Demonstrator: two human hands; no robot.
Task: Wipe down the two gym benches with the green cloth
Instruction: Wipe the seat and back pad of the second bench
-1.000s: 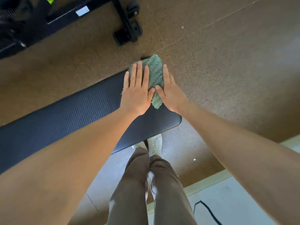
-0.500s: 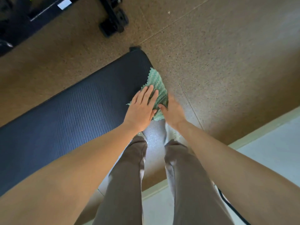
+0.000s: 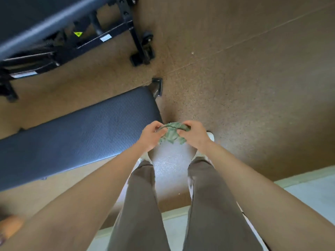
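Note:
The green cloth [image 3: 171, 133] hangs crumpled in the air between my two hands, just off the right end of the near black bench [image 3: 81, 134]. My left hand [image 3: 151, 135] pinches its left side and my right hand [image 3: 193, 134] pinches its right side, fingers curled into the fabric. The near bench has a ribbed pad and runs from the middle out to the left edge. A second bench [image 3: 45, 17] with a black metal frame and small wheels stands at the upper left.
Speckled brown rubber flooring [image 3: 244, 87] spreads to the right and behind the benches. My legs in brown trousers [image 3: 141, 205] and white shoes stand below the cloth. A pale floor strip [image 3: 308, 192] begins at the lower right. An orange object [image 3: 10, 223] is at the lower left edge.
Both hands were pressing the cloth flat on the near bench's end, slid it toward me off the pad, and now hold it bunched in the air. The view has pulled back.

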